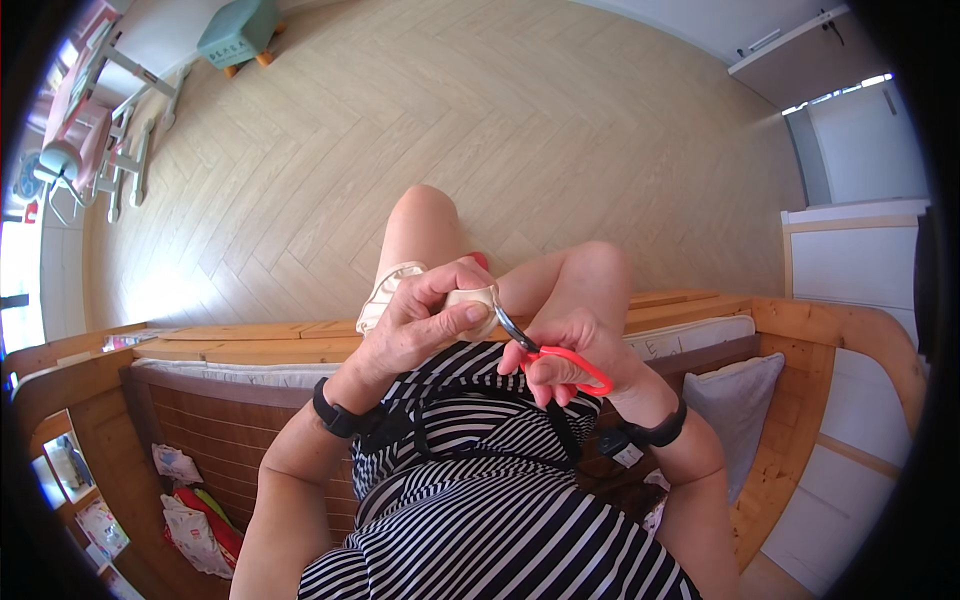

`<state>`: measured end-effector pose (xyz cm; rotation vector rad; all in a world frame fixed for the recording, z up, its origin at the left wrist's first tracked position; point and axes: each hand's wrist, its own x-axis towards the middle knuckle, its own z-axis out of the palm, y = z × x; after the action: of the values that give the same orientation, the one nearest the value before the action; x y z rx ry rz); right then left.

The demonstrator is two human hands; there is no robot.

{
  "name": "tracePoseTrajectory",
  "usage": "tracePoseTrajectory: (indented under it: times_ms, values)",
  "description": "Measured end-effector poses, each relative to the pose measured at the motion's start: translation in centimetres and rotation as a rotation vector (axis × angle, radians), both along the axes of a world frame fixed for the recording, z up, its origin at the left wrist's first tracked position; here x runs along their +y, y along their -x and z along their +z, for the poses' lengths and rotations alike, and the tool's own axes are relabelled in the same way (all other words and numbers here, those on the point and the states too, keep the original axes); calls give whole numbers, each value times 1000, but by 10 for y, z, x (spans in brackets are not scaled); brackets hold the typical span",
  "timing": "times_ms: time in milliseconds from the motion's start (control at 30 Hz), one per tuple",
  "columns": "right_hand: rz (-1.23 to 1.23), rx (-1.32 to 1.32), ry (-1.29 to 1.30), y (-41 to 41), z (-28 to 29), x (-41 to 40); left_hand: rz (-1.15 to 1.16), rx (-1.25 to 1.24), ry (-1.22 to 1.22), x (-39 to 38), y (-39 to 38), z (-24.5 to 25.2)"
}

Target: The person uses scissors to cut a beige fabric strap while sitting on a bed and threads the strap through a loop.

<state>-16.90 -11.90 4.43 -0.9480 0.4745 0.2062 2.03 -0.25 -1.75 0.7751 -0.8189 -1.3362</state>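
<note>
My left hand [424, 311] pinches a cream fabric piece [486, 294] between thumb and fingers above my lap. More cream cloth [386, 296] with a gathered edge lies over my thigh, and I cannot tell whether it is the same piece. In my right hand [589, 352] are scissors with red handles [600, 381], my fingers through the loops. Their metal blades [512, 324] point up and left, with the tips against the fabric's right edge. How far apart the blades are is hard to see.
I sit on the edge of a wooden bed [255, 349] with a brown mat [217, 420]. A grey pillow [731, 420] lies right, and packets [196, 529] lie left. Beyond are a wood floor [315, 150], a green stool [238, 34], a pink desk [86, 142] and white drawers [851, 259].
</note>
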Motion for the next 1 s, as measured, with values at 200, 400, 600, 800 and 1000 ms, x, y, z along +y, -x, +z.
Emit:
tracePoseTrajectory:
  times_ms: [200,400,600,800,1000]
  values:
    - [-14,-9,-3,-1,-1,0,-1,-26,7,0,-2,3]
    - [7,60,73,-1,3,-1,-31,9,-54,2,-2,4]
    - [-84,-39,336,-3,3,8,-18,97,8,-1,4,-5]
    - [-27,-130,813,-5,3,10,-38,259,-32,0,7,0]
    - [20,-156,1216,-3,3,8,-52,144,-46,1,2,-2]
